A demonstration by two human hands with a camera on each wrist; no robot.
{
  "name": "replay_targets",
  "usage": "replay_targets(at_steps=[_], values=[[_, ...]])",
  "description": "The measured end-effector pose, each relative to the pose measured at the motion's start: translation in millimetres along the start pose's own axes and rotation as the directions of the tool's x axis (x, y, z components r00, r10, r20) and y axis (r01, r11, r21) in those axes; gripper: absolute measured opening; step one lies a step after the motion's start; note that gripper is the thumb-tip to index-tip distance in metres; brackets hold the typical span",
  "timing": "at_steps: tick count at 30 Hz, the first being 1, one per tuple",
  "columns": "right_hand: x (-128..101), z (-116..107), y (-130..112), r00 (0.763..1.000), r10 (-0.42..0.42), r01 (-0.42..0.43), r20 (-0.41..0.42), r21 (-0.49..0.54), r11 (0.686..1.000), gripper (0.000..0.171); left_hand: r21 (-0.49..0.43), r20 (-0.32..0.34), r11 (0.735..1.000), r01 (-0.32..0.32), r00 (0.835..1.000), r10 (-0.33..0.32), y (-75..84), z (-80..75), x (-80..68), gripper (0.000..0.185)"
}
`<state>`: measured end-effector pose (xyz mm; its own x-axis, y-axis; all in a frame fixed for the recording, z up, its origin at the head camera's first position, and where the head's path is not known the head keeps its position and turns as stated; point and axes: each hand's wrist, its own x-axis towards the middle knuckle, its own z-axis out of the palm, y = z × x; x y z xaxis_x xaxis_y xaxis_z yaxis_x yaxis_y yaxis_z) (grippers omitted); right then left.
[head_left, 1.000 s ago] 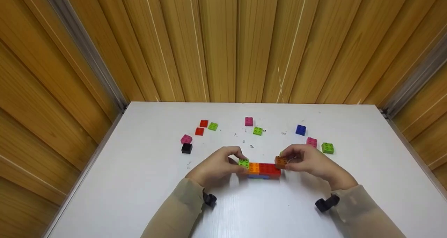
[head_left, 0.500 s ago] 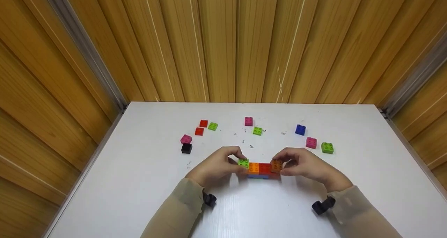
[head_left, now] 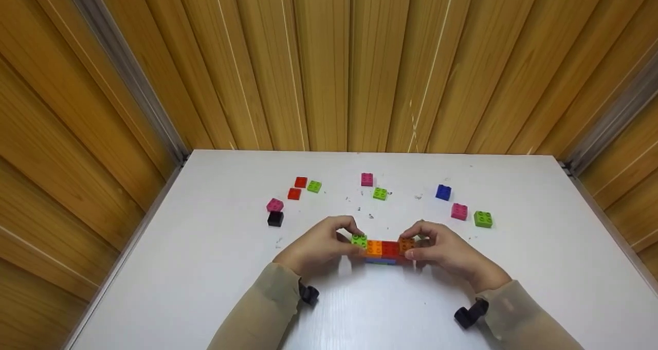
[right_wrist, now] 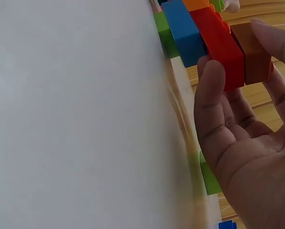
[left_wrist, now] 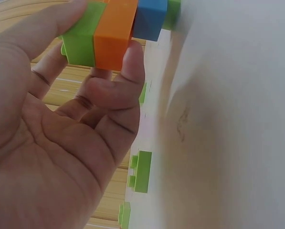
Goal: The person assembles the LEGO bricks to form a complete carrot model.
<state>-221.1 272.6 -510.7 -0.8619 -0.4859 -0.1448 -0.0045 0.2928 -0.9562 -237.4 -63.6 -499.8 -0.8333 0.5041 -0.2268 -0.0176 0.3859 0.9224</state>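
Note:
A stack of toy building bricks stands on the table: a green brick (right_wrist: 166,36) lowest, a blue brick (right_wrist: 184,34) above it, then an orange brick (head_left: 374,248) and a red brick (head_left: 390,249) side by side. My left hand (head_left: 323,243) pinches a lime green brick (head_left: 359,241) on the orange brick's left end, fingers also under the orange one (left_wrist: 114,36). My right hand (head_left: 447,250) holds a brown brick (right_wrist: 252,53) between thumb and fingers over the red brick's right end. A thin dark line shows between them in the right wrist view. One right fingertip supports the red brick's underside.
Loose bricks lie around the white table (head_left: 360,314). At the left are a black brick (head_left: 275,219), a pink brick (head_left: 275,205) and two red ones; a blue brick (head_left: 443,192) and a green brick (head_left: 483,219) lie right. A wood-patterned wall (head_left: 329,67) rises behind.
My right hand has moved left, bringing the brown brick from beside the red brick's end to directly over it. My left hand has kept its place on the lime green brick.

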Motion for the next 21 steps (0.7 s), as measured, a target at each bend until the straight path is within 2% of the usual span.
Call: replay_targets(at_steps=[12, 21], values=[[-3.9, 6.5, -5.7, 0.997, 0.013, -0.017, -0.080, -0.044, 0.999, 0.043, -0.017, 0.009, 1.000, 0.021, 1.000, -0.021, 0.9, -0.8, -1.0, 0.027], [-4.0, 9.1, -4.9, 0.997, 0.035, -0.034, -0.065, 0.018, 0.999, 0.048, 0.059, -0.008, 0.998, 0.037, 0.999, -0.037, -0.3, -3.1, -0.7, 0.033]])
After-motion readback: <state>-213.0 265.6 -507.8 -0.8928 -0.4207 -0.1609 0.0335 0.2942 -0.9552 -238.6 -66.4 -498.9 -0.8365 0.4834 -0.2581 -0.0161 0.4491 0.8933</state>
